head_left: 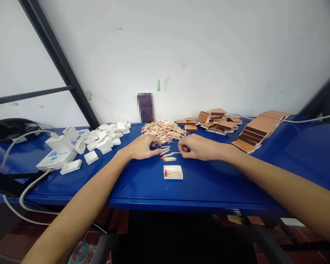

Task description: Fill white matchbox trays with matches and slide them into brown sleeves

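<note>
My left hand hovers low over the blue table, fingers curved and thumb a little apart from them, beside several loose red-tipped matches. Opposite it, my right hand has its fingertips pinched at the tail end of one match. Closer to the front edge lies a white matchbox tray, holding a row of matches with their red heads to the left. Behind both hands is a large heap of matches. The inner fingers of my right hand are hidden.
White empty trays are piled at the left, beside a white power strip with cables. Brown matchbox sleeves lie in a pile at the back right, and more stand in a leaning row. Dark metal bars frame the left side.
</note>
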